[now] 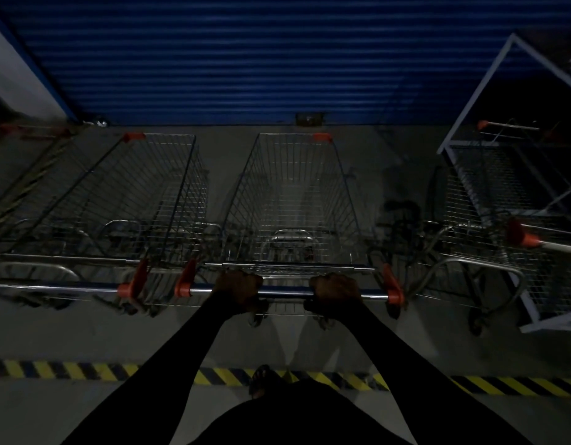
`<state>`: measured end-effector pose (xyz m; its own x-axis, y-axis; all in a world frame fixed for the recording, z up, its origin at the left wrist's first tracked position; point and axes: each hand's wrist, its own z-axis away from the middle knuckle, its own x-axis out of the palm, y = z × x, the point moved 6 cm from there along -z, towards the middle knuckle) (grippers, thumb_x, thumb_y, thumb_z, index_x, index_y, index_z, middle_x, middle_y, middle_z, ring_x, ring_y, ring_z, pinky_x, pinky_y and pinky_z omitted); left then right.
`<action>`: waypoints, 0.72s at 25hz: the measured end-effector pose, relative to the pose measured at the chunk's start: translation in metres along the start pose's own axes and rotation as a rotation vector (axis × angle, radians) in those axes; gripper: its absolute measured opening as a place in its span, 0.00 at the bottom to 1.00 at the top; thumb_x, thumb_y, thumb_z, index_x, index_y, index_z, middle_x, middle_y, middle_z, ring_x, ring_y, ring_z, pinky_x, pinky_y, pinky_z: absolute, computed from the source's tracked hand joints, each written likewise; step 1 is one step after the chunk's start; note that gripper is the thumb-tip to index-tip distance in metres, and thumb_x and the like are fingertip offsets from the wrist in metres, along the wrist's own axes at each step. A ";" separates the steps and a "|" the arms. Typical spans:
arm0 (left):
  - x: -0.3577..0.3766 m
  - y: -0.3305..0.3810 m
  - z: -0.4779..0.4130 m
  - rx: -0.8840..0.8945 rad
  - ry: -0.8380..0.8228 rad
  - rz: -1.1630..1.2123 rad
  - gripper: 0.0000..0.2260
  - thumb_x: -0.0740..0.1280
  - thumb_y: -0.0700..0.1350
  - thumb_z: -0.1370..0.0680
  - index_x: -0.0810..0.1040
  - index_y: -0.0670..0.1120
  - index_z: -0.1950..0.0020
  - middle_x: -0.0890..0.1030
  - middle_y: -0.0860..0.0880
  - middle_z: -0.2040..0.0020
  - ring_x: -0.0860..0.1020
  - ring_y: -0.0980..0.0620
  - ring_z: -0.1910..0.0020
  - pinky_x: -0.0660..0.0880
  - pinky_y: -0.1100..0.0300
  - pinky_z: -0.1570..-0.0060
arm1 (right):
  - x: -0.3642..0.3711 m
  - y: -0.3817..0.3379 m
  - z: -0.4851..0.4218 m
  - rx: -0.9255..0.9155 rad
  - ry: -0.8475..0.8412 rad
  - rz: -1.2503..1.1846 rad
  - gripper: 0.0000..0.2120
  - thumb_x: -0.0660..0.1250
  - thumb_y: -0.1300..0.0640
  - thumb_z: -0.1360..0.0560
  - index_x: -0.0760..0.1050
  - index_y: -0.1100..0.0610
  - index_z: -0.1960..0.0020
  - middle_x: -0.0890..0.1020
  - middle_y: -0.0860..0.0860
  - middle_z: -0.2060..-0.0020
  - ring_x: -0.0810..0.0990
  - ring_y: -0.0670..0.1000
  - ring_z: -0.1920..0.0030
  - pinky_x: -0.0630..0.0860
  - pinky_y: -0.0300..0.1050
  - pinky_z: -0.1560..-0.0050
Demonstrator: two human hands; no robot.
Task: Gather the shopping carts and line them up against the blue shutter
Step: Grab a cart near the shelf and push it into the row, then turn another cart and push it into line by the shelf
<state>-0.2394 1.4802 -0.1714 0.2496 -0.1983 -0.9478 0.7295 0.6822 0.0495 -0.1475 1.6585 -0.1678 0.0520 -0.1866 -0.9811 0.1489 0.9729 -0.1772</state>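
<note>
A wire shopping cart (294, 194) with orange corner caps stands straight ahead, its nose close to the blue shutter (245, 59). My left hand (237, 290) and my right hand (335, 293) both grip its chrome handle bar (285, 291), about a shoulder's width apart. A second cart (143, 200) is parked alongside on the left, also facing the shutter, its handle level with mine. Another cart (27, 175) shows at the far left, partly cut off. On the right stands one more cart (489, 226) with an orange-tipped handle.
A white metal frame trolley (470, 101) leans over the right cart. Yellow-black hazard tape (85, 370) crosses the grey floor behind the carts, by my sandalled foot (261, 380). A white wall (17, 78) borders the shutter on the left. The scene is dim.
</note>
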 end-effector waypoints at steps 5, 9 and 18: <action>-0.034 0.030 -0.015 0.014 0.189 0.274 0.26 0.52 0.66 0.33 0.75 0.53 0.45 0.82 0.49 0.50 0.80 0.46 0.48 0.73 0.56 0.53 | -0.013 0.019 -0.012 0.124 -0.133 -0.453 0.17 0.65 0.40 0.31 0.72 0.46 0.46 0.82 0.46 0.53 0.80 0.51 0.49 0.75 0.46 0.50; -0.067 0.061 -0.044 0.043 0.325 0.197 0.33 0.52 0.66 0.34 0.71 0.54 0.33 0.78 0.50 0.39 0.76 0.43 0.40 0.72 0.49 0.44 | -0.046 0.050 -0.018 0.221 0.161 -0.297 0.25 0.64 0.45 0.31 0.71 0.50 0.36 0.78 0.54 0.42 0.76 0.59 0.41 0.73 0.51 0.43; -0.120 0.238 -0.127 0.199 0.416 0.171 0.34 0.53 0.66 0.32 0.66 0.53 0.28 0.74 0.50 0.33 0.71 0.44 0.36 0.68 0.48 0.42 | -0.091 0.198 0.020 0.331 0.372 -0.334 0.29 0.57 0.44 0.35 0.74 0.55 0.38 0.79 0.56 0.45 0.77 0.61 0.46 0.74 0.55 0.46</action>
<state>-0.1767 1.7558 -0.0865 0.1305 0.2301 -0.9644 0.8179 0.5247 0.2359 -0.1027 1.8653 -0.1115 -0.3909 -0.3561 -0.8487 0.4002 0.7646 -0.5052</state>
